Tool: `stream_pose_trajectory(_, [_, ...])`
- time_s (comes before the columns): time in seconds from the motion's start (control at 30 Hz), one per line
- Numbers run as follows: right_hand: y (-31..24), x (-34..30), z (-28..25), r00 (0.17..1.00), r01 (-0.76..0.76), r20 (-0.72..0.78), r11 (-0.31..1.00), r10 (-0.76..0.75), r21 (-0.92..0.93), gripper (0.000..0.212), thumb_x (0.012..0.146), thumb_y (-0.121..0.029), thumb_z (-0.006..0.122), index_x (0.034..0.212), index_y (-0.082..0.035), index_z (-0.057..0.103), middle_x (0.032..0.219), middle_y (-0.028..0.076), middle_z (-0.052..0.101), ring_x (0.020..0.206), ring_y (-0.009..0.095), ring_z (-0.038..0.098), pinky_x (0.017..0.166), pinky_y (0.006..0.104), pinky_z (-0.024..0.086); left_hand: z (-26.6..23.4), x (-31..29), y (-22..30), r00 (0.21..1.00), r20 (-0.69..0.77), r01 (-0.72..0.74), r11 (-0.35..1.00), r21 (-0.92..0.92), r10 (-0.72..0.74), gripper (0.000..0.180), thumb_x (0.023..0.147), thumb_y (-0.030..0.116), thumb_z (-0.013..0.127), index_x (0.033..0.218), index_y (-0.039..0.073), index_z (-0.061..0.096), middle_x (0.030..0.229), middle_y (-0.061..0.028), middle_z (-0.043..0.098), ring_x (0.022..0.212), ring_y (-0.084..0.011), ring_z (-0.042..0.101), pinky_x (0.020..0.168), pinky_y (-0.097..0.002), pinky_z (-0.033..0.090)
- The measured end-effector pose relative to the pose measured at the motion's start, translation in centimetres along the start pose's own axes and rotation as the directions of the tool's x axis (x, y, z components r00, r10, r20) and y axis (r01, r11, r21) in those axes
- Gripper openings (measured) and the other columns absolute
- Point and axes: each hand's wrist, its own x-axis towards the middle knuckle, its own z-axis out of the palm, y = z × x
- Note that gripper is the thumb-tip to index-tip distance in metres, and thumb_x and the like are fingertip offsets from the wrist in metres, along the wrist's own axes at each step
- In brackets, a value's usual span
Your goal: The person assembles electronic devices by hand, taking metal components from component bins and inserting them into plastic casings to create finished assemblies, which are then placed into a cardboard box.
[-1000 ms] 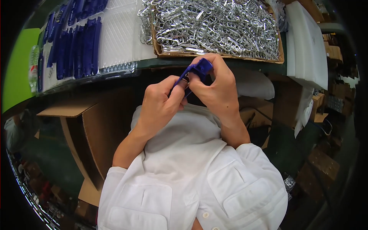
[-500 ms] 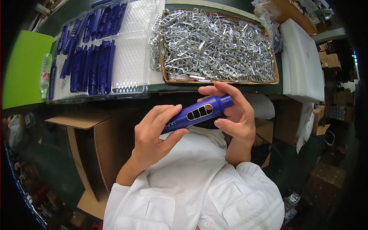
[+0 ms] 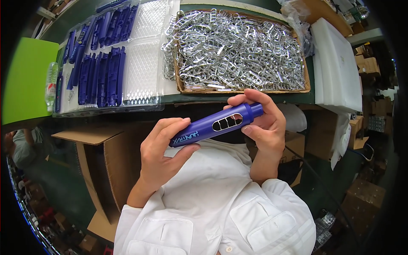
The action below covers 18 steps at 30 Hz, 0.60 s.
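Between my hands lies a blue-purple plastic handle point(image 3: 204, 130), tilted with its narrow stepped end up to the right. A shiny silver trim piece point(image 3: 228, 122) with several dark slots sits in its side, facing up, and light blue lettering marks the wide end. My left hand point(image 3: 159, 148) is closed around that wide end, fingers above and thumb below. At the narrow end, the fingers and thumb of my right hand point(image 3: 267, 123) grip the handle's neck; some fingertips are hidden behind it.
Ahead, a shallow cardboard box point(image 3: 182, 80) is heaped with silver slotted trim pieces. Left of it, a clear plastic tray point(image 3: 144, 95) carries blue half-shells. A plastic bottle point(image 3: 51, 87) and green panel point(image 3: 29, 80) stand far left, white foam sheets point(image 3: 335, 63) at right, an open carton point(image 3: 91, 140) below left.
My left hand has shifted left and back to the handle's wide end, uncovering more lettering. The handle has moved slightly right and turned a little, and my right thumb has closed onto its neck.
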Motion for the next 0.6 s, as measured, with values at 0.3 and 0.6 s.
stream_pose_trajectory(0.3, [0.5, 0.1, -0.8, 1.0, 0.021, -0.019, 1.0, -0.02, 0.016, 0.07, 0.082, 0.013, 0.071, 0.147, 0.007, 0.048, 0.135, 0.029, 0.062, 0.124, 0.032, 0.066, 0.108, 0.0432, 0.053, -0.1, 0.1, -0.3, 0.999, -0.011, 0.042, 0.999, 0.024, -0.042, 0.057, 0.072, -0.002, 0.089, 0.124, 0.001, 0.069, 0.114, -0.0159, 0.071, 0.097, -0.0268, 0.073, 0.082, -0.0335, 0.061])
stream_pose_trajectory(0.6, [0.3, 0.2, -1.6, 0.994, -0.005, -0.108, 1.0, 0.007, 0.025, 0.069, 0.082, 0.012, 0.073, 0.146, 0.007, 0.05, 0.133, 0.029, 0.064, 0.119, 0.027, 0.067, 0.106, 0.0399, 0.053, 0.3, 2.0, 0.0, 0.999, 0.011, 0.031, 0.998, 0.051, -0.032, 0.054, 0.074, -0.002, 0.088, 0.124, 0.0, 0.07, 0.112, -0.0162, 0.072, 0.097, -0.0263, 0.072, 0.083, -0.0329, 0.059])
